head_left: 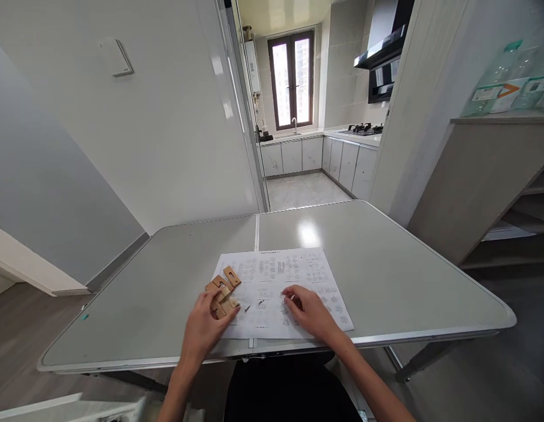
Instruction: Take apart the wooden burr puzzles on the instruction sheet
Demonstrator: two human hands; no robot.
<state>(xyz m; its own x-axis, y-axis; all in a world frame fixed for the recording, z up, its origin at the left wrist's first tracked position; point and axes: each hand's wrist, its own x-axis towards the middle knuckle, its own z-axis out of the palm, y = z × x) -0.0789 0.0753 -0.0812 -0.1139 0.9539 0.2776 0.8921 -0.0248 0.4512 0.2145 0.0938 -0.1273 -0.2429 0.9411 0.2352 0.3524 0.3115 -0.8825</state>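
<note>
Over the left part of a printed sheet [265,319], my left hand [202,328] curls its thumb and fingers around a pale wooden block [228,306]. Brown wooden pieces with slots [231,275] lie against it, just beyond the fingertips; my fingers partly cover the group. Near the sheet's middle right, my right hand [311,313] has its thumb and forefinger pinched together above the paper. Whatever is between those fingertips is too small to make out. Two small dark pieces [247,308] lie on the paper between the hands.
The sheet rests on a grey folding table [386,275] with a metal rim and a centre seam. A tiny green bit [84,317] is near its left edge. Plastic bottles [496,82] stand on a shelf unit [483,176] at right. Beyond the table, a doorway opens onto a kitchen.
</note>
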